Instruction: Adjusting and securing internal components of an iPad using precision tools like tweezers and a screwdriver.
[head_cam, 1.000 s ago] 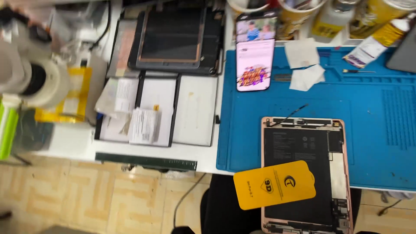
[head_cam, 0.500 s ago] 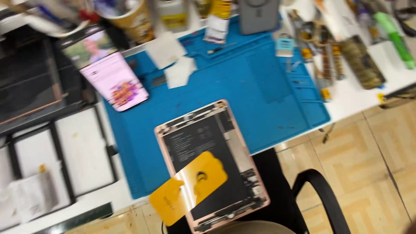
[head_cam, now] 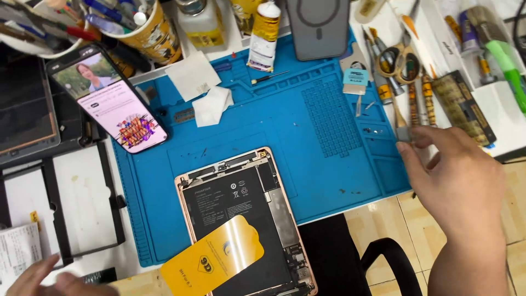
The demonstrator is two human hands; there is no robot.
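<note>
- Head view: right hand (head_cam: 457,181) reaches over the blue mat's (head_cam: 329,137) right edge, fingers loosely spread, thumb touching a small spatula tool (head_cam: 401,129); no firm grip shows.
- Left hand (head_cam: 46,280) sits at the bottom-left corner, blurred; grip unclear.
- Opened tablet (head_cam: 246,219) lies on the mat's near edge, a yellow film (head_cam: 213,263) across it.

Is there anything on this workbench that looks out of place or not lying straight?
The opened tablet lies askew on the blue mat, its lower end past the mat's front edge, and a yellow card rests crookedly across it.
</note>
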